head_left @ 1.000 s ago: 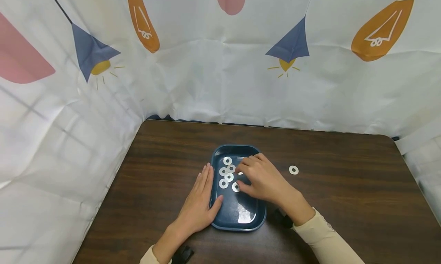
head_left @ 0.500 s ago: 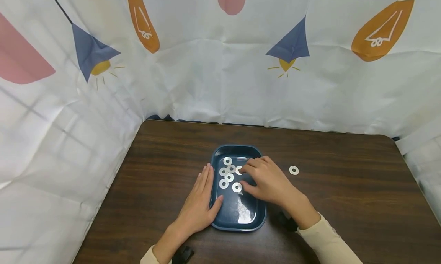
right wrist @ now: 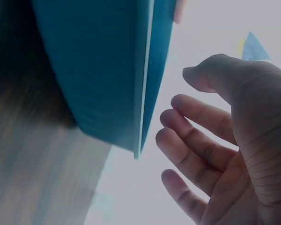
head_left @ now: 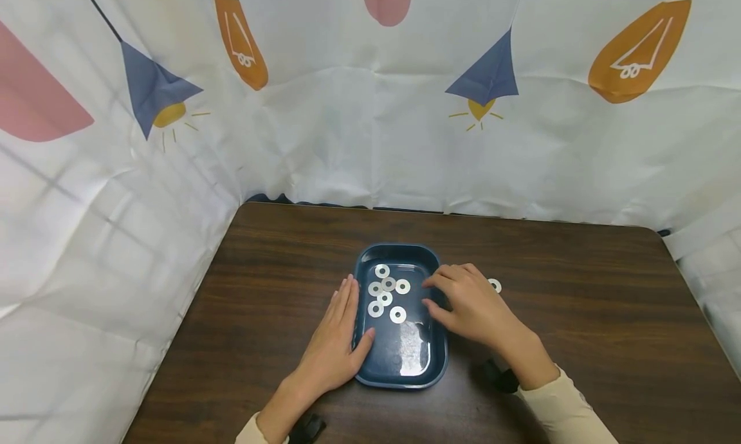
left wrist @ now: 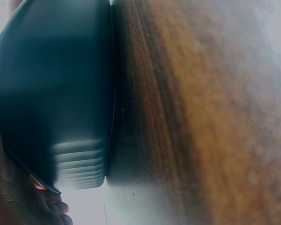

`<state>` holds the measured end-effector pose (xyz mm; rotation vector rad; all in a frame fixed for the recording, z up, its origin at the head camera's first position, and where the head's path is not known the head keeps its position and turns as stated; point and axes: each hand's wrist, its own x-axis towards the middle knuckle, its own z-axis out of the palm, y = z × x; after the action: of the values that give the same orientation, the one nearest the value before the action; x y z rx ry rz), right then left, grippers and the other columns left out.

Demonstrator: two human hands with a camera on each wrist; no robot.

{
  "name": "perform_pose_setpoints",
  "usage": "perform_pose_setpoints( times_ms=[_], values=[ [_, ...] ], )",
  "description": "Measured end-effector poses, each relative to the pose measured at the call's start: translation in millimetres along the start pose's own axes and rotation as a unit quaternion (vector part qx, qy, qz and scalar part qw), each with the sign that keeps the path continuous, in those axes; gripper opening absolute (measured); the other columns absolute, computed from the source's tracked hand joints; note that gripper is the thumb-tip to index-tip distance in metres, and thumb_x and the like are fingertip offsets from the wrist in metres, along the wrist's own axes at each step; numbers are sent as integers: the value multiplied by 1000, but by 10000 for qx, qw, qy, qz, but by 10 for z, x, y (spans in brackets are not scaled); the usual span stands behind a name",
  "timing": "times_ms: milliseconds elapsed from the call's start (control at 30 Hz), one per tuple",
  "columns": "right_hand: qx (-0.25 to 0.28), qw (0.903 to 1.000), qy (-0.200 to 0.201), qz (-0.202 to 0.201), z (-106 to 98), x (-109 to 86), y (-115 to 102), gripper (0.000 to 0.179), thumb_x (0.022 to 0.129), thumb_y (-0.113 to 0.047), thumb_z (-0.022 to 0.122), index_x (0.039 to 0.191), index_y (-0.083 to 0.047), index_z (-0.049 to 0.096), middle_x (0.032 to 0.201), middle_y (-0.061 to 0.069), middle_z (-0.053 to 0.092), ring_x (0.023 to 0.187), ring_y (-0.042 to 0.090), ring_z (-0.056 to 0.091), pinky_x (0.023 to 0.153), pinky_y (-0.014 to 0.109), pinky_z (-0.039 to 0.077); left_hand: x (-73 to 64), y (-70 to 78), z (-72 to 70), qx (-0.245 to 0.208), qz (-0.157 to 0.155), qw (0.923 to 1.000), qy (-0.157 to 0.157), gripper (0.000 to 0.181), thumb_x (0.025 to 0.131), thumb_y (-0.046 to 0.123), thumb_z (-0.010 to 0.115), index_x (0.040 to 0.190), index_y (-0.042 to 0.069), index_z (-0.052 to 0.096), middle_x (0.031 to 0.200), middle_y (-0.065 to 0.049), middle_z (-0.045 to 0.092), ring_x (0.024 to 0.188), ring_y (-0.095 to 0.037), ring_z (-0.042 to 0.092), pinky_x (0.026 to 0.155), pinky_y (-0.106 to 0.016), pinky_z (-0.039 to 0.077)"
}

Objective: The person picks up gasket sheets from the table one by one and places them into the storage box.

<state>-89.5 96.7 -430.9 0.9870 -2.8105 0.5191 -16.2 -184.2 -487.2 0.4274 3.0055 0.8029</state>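
- A glossy dark blue tray (head_left: 431, 360), rectangular with rounded corners, sits mid-table on the dark wood-grain table (head_left: 579, 341).
- Six flat silvery washers (head_left: 389, 291) lie in its far half; one more washer (head_left: 495, 284) lies on the table, partly hidden behind the right hand.
- The left hand (head_left: 336, 341) lies flat, fingers straight against the tray's left wall, thumb on the rim.
- The right hand (head_left: 471, 305) hovers palm-down over the tray's right rim, fingers loosely spread, holding nothing.

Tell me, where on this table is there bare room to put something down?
The dark wooden table is bare left of the left hand, along the back behind the blue tray, and at far right past the loose washer. It is crowded around the tray: six washers fill its far half, with the right hand beside it.
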Motion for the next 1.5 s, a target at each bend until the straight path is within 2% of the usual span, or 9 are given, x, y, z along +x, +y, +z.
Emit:
perform_pose_setpoints(
  times_ms=[200,367,767,967,1100,1200,1333,1400,1500],
  values=[
    [3,9997,208,143,-86,-63,148,26,88,-25,85,111,-12,80,107,1,77,102,21,73,95,46,58,13,0,16,6,-3,10000,29,93,102,40,63,171,10,8,180,-14,12,166,-35,19,132,-57,27],
    [-63,9991,244,346,-120,-152,266,25,89,-22,84,110,-10,79,106,2,77,102,24,73,95,50,58,19,16,42,-12,13,10000,14,93,102,41,63,171,10,10,180,-14,13,166,-36,20,132,-58,27],
    [-174,9978,398,497,-87,-346,506,26,88,-18,83,111,-8,79,105,5,77,100,27,73,93,54,57,10,31,72,-52,4,10000,19,94,101,39,64,171,9,10,180,-14,13,166,-36,20,132,-58,27],
    [-151,9966,541,610,-79,-453,667,24,87,-15,84,108,-8,79,103,6,77,96,28,74,87,55,58,4,35,97,-37,28,10000,-4,95,101,39,65,171,10,7,180,-13,12,166,-36,20,131,-60,28],
    [-95,9965,488,669,-45,-470,771,24,87,-15,84,109,-7,79,105,7,78,96,30,74,87,55,59,-11,45,87,-110,-12,9999,7,93,102,39,64,171,9,9,181,-11,10,166,-36,20,132,-58,27],
    [-72,9951,281,947,-19,-497,823,24,90,-19,82,110,-7,79,107,9,78,95,31,75,89,57,58,-22,47,84,-117,-27,9999,12,93,102,38,64,171,8,10,180,-11,10,166,-35,19,132,-59,27],
    [-134,9866,-41,1626,17,-551,867,28,93,-27,80,112,-7,78,109,12,78,96,34,73,88,59,55,-29,48,84,-94,-27,9999,-33,94,102,39,64,171,9,9,180,-13,12,166,-35,19,131,-59,27],
    [-189,9819,-92,1880,44,-564,889,31,93,-30,80,113,-6,78,109,14,77,95,35,73,85,59,55,-27,46,79,-115,-37,9999,-31,94,101,38,65,171,9,8,180,-13,12,166,-35,19,131,-60,27],
    [-232,9791,-23,2020,92,-555,924,35,92,-32,82,113,-4,78,107,16,77,89,33,71,78,56,55,-19,42,56,-161,-58,9999,9,94,101,38,65,171,9,9,181,-10,9,166,-35,19,132,-59,26]
  ],
)
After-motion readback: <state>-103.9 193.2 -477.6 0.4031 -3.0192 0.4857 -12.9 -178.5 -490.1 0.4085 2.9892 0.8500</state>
